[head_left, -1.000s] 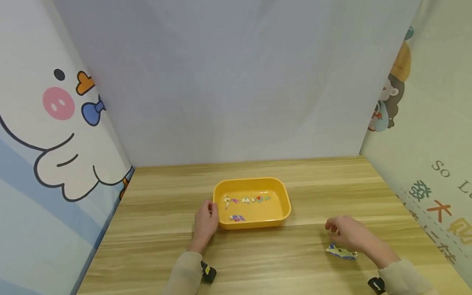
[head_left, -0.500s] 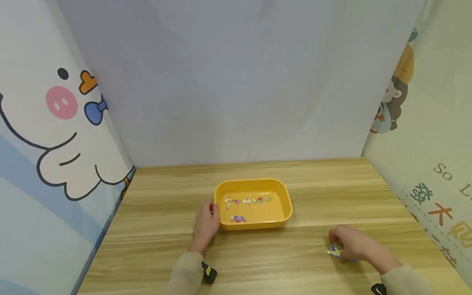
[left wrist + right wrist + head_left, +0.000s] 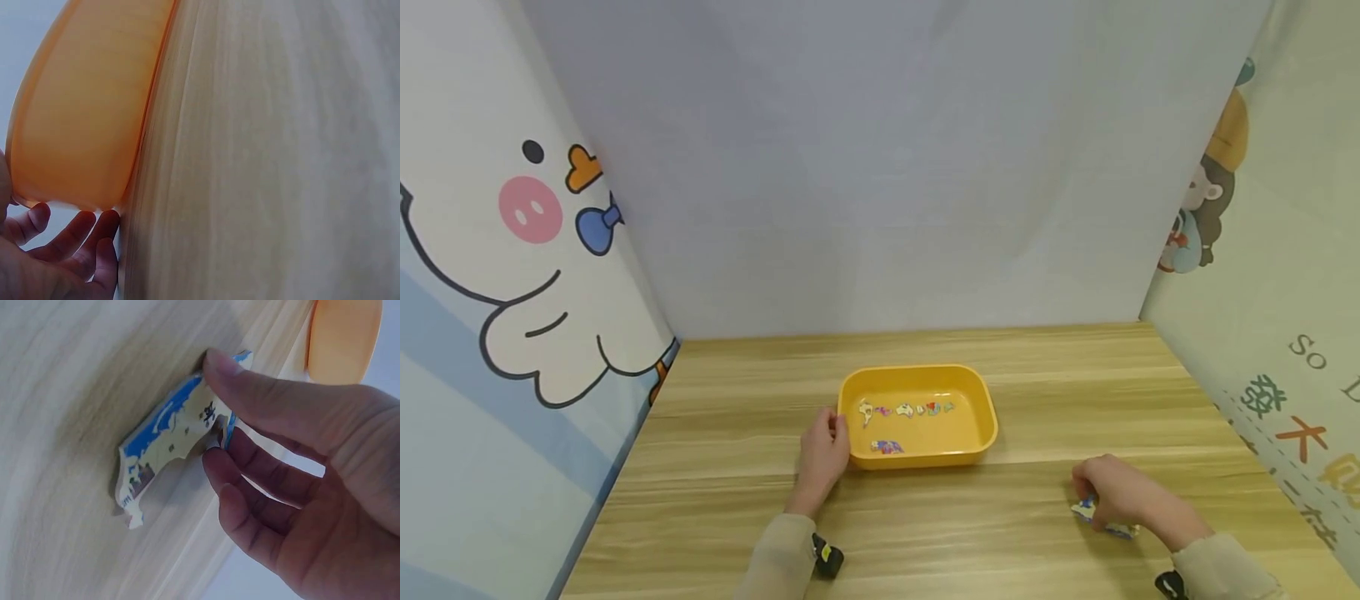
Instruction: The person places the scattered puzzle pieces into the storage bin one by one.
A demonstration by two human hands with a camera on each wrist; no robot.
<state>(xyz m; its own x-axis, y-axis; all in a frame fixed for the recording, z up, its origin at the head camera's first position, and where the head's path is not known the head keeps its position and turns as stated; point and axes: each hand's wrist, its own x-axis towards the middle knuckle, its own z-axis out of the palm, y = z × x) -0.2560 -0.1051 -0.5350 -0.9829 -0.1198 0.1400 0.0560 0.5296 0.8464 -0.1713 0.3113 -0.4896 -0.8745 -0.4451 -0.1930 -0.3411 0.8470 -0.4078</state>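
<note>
A yellow plastic tray (image 3: 925,460) stands on the wooden table, with several small, flat, printed pieces lying inside. At its left end my left hand (image 3: 823,452) holds the rim; in the left wrist view the curled fingers (image 3: 74,234) meet the tray's outer wall (image 3: 87,119). Off to the right, my right hand (image 3: 1116,493) pinches a flat, irregular puzzle piece (image 3: 169,434), cream with a blue edge and small printed pictures. The thumb presses its upper face near one end, close over the table. The fingertips behind it are partly hidden.
Inside the tray, small pieces (image 3: 904,410) form a row and a bluish-purple piece (image 3: 887,447) lies near the front wall. A plain pale curtain (image 3: 880,167) hangs behind the table (image 3: 737,400). Printed cloths (image 3: 445,208) hang at both sides.
My right hand has come down onto the puzzle piece and taken it between thumb and fingers; the piece has turned slightly. My left hand stays at the tray.
</note>
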